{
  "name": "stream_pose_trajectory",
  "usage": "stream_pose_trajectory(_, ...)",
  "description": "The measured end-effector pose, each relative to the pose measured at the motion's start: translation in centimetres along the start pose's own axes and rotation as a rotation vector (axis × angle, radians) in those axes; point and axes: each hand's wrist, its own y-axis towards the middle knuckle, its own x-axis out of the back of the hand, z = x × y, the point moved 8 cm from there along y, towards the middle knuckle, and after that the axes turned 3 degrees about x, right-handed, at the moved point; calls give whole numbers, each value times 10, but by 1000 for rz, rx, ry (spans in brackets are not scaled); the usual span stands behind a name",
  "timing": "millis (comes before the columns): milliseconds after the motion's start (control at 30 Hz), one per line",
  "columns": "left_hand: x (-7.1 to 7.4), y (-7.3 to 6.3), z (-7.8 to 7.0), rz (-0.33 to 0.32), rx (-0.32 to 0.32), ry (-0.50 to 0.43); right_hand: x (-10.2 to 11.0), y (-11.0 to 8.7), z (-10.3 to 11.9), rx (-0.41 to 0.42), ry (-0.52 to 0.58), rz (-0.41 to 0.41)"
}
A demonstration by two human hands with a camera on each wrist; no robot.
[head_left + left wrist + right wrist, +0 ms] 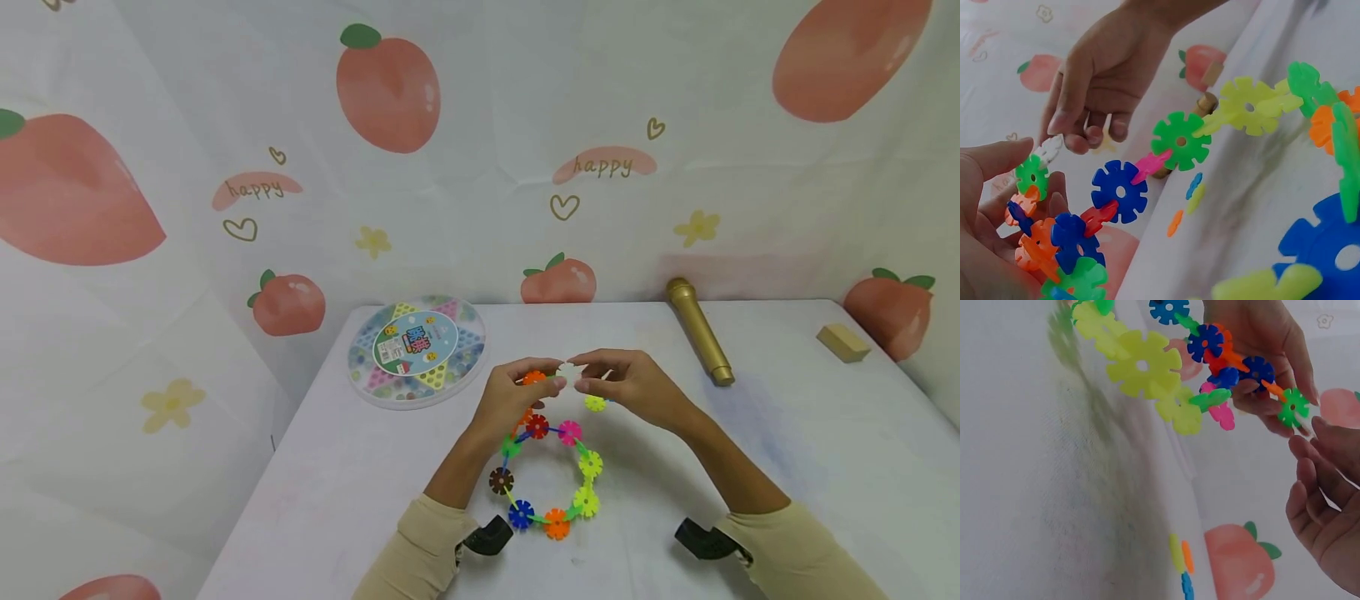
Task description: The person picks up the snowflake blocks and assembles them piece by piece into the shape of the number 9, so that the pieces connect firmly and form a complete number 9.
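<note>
A ring-shaped chain of interlocking snowflake discs (521, 515) in many colours hangs from my left hand (504, 398), whose fingers and thumb hold its upper end. At that end, the left wrist view shows a green disc (1033, 177) with a white disc (1049, 149) against its edge. My right hand (637, 385) pinches the white disc from the other side between thumb and fingertips. Both hands meet at this disc above the table. In the right wrist view the white disc is mostly hidden by the right fingers, close to the green disc (1293, 407).
On the table behind are a round Chinese checkers box (360, 379) at left, a gold microphone (699, 329) at right and a wooden block (843, 342) farther right. Loose discs, yellow (1177, 553), orange (1188, 556) and blue (1187, 586), lie near the right hand.
</note>
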Motion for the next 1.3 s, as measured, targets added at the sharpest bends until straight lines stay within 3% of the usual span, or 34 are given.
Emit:
stream_pose_trajectory(433,9,0,-2,-30,33,-17,-2,6,-34,-78,-57,77)
stream_pose_trajectory(800,12,2,1,-23,55,-88,-1,10,-65,-153,-124,137)
stream_pose_trajectory(1300,11,2,-1,0,41,-117,-7,15,-83,-196,-188,210)
